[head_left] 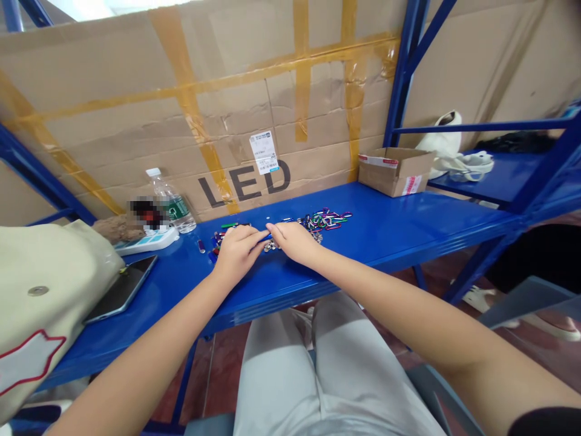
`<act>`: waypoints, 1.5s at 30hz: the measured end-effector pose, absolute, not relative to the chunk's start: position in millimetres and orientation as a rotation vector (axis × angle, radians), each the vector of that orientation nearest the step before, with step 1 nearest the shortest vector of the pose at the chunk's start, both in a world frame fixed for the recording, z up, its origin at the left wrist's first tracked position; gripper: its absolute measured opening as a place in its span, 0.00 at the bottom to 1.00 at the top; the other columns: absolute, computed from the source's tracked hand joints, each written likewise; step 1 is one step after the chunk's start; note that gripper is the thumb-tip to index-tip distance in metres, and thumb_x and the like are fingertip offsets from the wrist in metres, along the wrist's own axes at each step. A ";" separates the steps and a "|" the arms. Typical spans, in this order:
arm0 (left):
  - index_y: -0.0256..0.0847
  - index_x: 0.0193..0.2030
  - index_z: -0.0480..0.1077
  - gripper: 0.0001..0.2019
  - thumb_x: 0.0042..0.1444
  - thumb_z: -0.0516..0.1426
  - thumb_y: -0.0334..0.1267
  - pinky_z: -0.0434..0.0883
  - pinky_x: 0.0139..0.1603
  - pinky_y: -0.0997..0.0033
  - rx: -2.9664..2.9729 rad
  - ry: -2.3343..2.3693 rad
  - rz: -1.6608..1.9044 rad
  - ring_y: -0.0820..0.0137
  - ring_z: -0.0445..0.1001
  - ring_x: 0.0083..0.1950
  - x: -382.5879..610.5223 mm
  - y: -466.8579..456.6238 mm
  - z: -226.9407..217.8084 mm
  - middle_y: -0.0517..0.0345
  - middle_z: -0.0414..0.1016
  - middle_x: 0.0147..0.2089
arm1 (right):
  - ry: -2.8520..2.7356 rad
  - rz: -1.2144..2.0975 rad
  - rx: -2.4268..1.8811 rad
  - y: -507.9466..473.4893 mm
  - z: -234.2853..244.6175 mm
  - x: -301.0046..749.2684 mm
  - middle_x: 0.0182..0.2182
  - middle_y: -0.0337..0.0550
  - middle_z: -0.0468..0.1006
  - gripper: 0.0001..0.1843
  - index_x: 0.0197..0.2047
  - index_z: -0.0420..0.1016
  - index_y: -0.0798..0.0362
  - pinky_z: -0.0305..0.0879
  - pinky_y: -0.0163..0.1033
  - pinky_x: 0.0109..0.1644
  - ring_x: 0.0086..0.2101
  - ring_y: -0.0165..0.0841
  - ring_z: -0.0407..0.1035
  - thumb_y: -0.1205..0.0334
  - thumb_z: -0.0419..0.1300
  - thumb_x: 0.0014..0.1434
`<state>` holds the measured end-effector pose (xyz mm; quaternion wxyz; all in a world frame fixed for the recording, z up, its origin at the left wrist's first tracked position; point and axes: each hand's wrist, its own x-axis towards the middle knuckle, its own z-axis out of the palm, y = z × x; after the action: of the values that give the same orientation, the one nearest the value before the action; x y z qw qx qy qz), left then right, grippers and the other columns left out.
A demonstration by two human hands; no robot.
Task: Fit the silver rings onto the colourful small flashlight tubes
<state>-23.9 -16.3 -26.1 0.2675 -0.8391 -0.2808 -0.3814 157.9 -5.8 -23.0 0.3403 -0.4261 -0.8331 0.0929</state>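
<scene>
My left hand (238, 251) and my right hand (293, 240) lie on a blue steel shelf (372, 236), their fingertips meeting over a small blue item (267, 237). The item is mostly hidden by my fingers. A heap of coloured metal carabiners (324, 221) lies just beyond my right hand. Silver rings (270, 245) sit beneath its fingers. More small coloured pieces (216, 243) lie next to my left hand, with a green stick-shaped piece (229, 225) behind them.
A beige bag (40, 303) and a dark phone (122, 287) rest at the shelf's left end, near a white power strip (147, 241) and a water bottle (171, 203). A cardboard box (394, 172) stands at the back right, before a taped cardboard sheet (245, 103). Blue uprights (399, 79) frame the shelf.
</scene>
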 end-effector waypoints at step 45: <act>0.40 0.42 0.77 0.16 0.60 0.54 0.49 0.72 0.50 0.65 -2.541 -1.400 -1.171 0.63 0.76 0.45 -36.6 -5.1 -24.0 0.51 0.79 0.41 | -2.205 -0.142 -1.355 47.5 -8.4 225.2 0.44 0.50 0.77 0.12 0.42 0.76 0.53 0.61 0.41 0.48 0.45 0.40 0.68 0.60 0.53 0.64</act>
<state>-36.6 -5.1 -24.0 0.0065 -0.8121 -0.4475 -0.3744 225.2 47.5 -8.4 0.2714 -0.5031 -0.8188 -0.0526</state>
